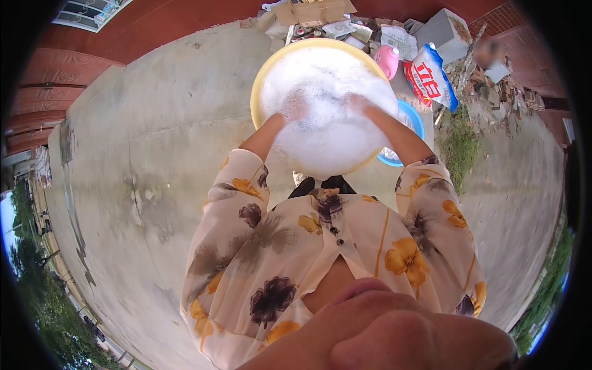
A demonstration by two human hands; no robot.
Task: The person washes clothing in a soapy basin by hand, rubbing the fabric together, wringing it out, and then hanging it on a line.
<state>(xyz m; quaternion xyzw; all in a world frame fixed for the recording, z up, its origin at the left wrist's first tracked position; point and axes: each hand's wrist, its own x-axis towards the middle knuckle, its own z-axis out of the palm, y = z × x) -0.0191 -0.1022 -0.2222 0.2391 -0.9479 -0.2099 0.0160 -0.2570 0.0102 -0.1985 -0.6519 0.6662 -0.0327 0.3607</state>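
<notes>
A yellow plastic basin (255,99) is filled with thick white suds (333,143). My left hand (292,105) is sunk in the foam on the basin's left side, its fingers mostly hidden. On the right side, my right hand (358,105) is also covered by suds past the knuckles. Whether either hand holds anything under the foam cannot be seen. Partly beneath the basin, at its right, is a blue basin (416,121) with whitish contents.
A pink plastic jug (386,61) and a Liby detergent bag (430,76) stand beyond the basin at the right. Behind are a cardboard box (319,13), a grey block (444,36) and rubble (497,95). Concrete ground (152,152) surrounds me.
</notes>
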